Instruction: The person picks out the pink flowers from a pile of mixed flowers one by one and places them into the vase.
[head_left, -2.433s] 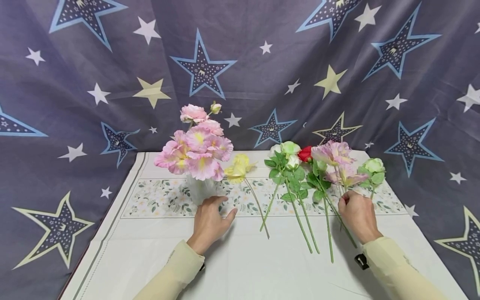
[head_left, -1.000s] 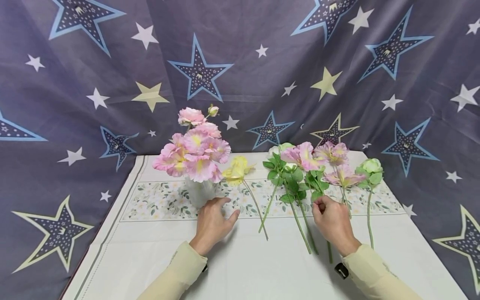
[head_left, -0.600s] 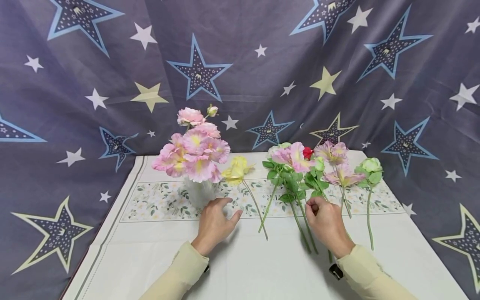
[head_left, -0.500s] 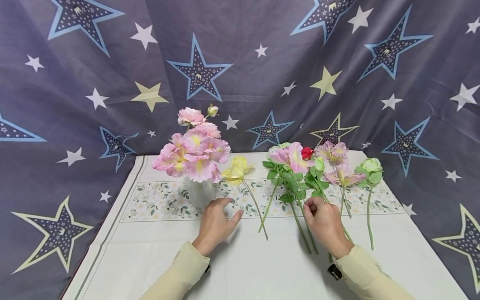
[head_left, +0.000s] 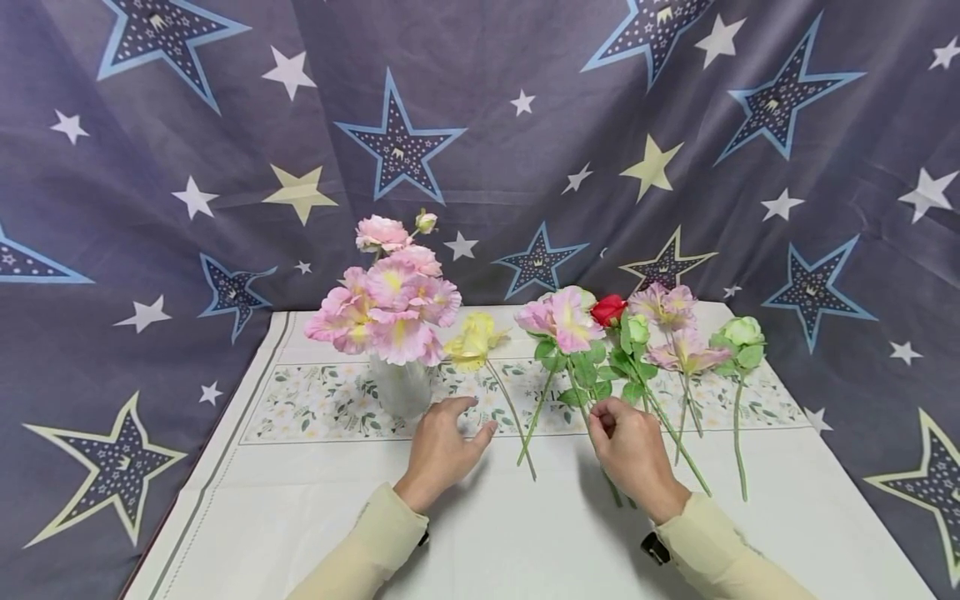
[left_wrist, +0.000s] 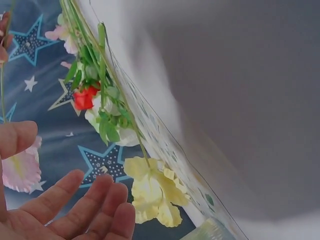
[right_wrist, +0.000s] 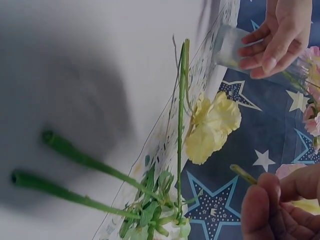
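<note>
My right hand pinches the thin stem of a pink-and-yellow flower, whose bloom overlaps the white and green roses in the head view. In the right wrist view, the cut end of that stem pokes out past thumb and finger. My left hand is held with fingers spread and relaxed, holding nothing, just in front of a clear ribbed glass vase. Pink blooms fill the vase. Between the hands lies a yellow flower with a long brown stem.
To the right lie a red rose, a pale green bud, pink flowers and a green rose, stems toward me. A floral printed band crosses the white tablecloth. A star-patterned curtain hangs behind.
My right hand has moved left from the pink flowers at the right, carrying one by its stem across the roses. The left hand has shifted slightly right, away from the vase.
</note>
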